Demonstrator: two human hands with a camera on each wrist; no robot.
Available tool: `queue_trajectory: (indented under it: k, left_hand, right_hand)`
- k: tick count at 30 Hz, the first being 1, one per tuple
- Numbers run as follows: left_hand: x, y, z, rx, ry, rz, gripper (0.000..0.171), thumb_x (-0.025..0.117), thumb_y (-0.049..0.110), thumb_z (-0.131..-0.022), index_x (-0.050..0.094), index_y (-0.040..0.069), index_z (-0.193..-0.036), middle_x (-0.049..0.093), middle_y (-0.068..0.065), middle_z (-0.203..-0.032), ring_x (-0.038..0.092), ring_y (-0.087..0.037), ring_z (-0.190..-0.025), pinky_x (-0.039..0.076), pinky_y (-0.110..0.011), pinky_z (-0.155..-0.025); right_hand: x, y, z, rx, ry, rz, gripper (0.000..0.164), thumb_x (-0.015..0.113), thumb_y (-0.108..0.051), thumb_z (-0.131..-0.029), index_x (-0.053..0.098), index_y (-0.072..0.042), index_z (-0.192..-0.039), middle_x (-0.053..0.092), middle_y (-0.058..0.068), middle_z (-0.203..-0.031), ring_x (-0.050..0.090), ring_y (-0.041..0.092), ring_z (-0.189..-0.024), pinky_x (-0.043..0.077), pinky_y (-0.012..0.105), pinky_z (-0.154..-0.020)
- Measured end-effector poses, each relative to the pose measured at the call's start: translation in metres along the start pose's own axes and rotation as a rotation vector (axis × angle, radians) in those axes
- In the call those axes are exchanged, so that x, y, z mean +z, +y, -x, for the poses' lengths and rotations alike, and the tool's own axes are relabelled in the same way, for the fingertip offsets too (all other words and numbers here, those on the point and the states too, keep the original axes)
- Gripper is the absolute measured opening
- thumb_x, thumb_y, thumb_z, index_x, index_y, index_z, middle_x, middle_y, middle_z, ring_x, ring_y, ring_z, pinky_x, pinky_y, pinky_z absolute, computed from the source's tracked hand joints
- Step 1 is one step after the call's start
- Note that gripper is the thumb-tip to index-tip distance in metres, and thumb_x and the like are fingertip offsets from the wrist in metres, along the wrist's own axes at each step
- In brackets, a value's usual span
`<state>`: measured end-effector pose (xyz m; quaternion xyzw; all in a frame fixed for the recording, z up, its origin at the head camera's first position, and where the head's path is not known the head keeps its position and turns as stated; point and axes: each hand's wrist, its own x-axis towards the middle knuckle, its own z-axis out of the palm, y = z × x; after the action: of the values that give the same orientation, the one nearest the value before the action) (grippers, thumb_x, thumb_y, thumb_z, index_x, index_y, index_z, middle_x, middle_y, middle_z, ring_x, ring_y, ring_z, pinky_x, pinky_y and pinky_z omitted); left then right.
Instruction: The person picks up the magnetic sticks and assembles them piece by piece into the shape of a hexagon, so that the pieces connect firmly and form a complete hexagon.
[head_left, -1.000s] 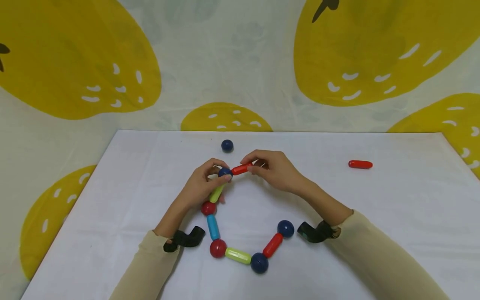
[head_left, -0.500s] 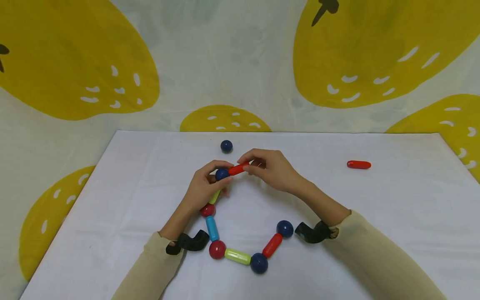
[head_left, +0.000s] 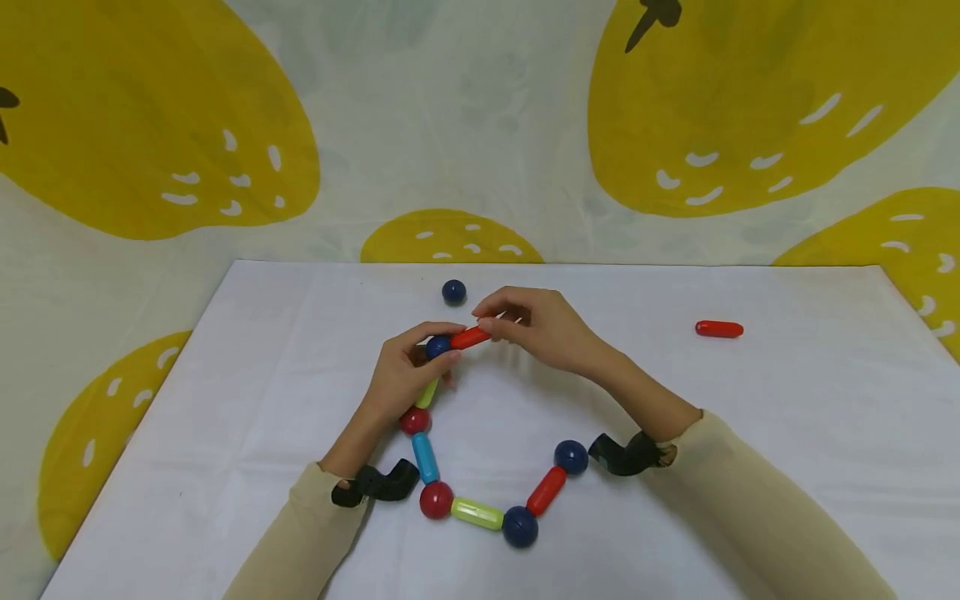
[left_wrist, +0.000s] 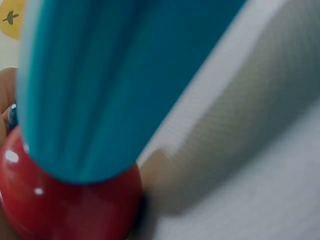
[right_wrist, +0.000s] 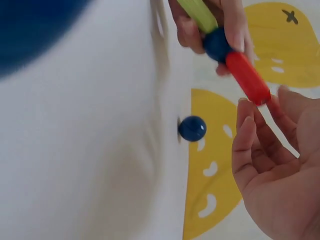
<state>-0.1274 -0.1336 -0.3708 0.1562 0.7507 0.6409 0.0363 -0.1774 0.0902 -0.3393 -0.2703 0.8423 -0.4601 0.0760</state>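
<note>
My left hand pinches a dark blue ball, with a red magnetic-style rod attached to its right. A yellow-green rod runs down from that ball to a red ball, then a blue rod and another red ball. My right hand is at the red rod's outer end, its fingers spread loosely around it. In the right wrist view, the end of the red rod shows between those fingertips, not pinched. Close up, the left wrist view holds the blue rod and a red ball.
Onward along the chain lie a yellow-green rod, a dark blue ball, a red rod and a dark blue end ball. A loose blue ball sits near the white table's back edge; a loose red rod lies right.
The held blue ball and its red rod have shifted slightly left. My right hand has risen a little, and its fingers have loosened at the rod's end.
</note>
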Motion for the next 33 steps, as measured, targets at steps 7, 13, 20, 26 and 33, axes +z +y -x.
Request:
queue_trajectory:
  k: [7,13,20,26,33]
  left_hand:
    - [0.000,-0.002,0.000,0.037,0.016,0.055,0.028,0.062,0.000,-0.091,0.061,-0.001,-0.119,0.061,-0.015,-0.092,0.058,-0.038,-0.062,0.048,-0.027,-0.061]
    - [0.000,-0.008,-0.002,0.055,0.016,0.065,0.028,0.061,-0.002,-0.091,0.061,-0.001,-0.119,0.061,-0.015,-0.095,0.058,-0.035,-0.062,0.049,-0.027,-0.063]
    - [0.000,-0.031,-0.007,0.063,0.008,0.098,0.029,0.063,0.002,-0.091,0.062,0.004,-0.120,0.061,-0.013,-0.100,0.058,-0.033,-0.061,0.049,-0.028,-0.061]
    - [0.001,-0.020,-0.004,0.065,0.002,0.093,0.028,0.062,0.002,-0.092,0.062,0.003,-0.120,0.061,-0.014,-0.097,0.057,-0.035,-0.061,0.048,-0.027,-0.061]
    - [0.002,-0.003,-0.001,0.054,-0.006,0.080,0.026,0.061,-0.002,-0.091,0.061,-0.003,-0.117,0.060,-0.016,-0.095,0.056,-0.038,-0.061,0.047,-0.026,-0.060]
  right_hand:
    - [-0.010,0.009,-0.019,0.009,0.040,0.040,0.021,0.061,-0.024,-0.095,0.066,-0.017,-0.115,0.066,-0.001,-0.107,0.063,0.020,-0.095,0.051,0.034,-0.076]
    - [-0.008,0.019,-0.037,0.006,-0.004,0.145,0.024,0.059,-0.018,-0.096,0.065,-0.015,-0.120,0.061,-0.002,-0.121,0.058,0.017,-0.103,0.047,0.035,-0.087]
    - [-0.008,0.026,-0.053,-0.048,-0.147,0.217,0.039,0.055,-0.012,-0.098,0.052,-0.013,-0.136,0.049,0.004,-0.138,0.049,0.025,-0.118,0.041,0.041,-0.098]
    - [-0.004,0.028,-0.060,-0.060,-0.245,0.310,0.050,0.051,-0.001,-0.096,0.046,-0.018,-0.143,0.037,0.004,-0.149,0.027,0.024,-0.139,0.021,0.043,-0.112]
    - [0.005,0.028,-0.062,-0.106,-0.353,0.424,0.055,0.050,0.006,-0.094,0.045,-0.016,-0.144,0.031,0.005,-0.152,0.026,0.031,-0.137,0.024,0.046,-0.109]
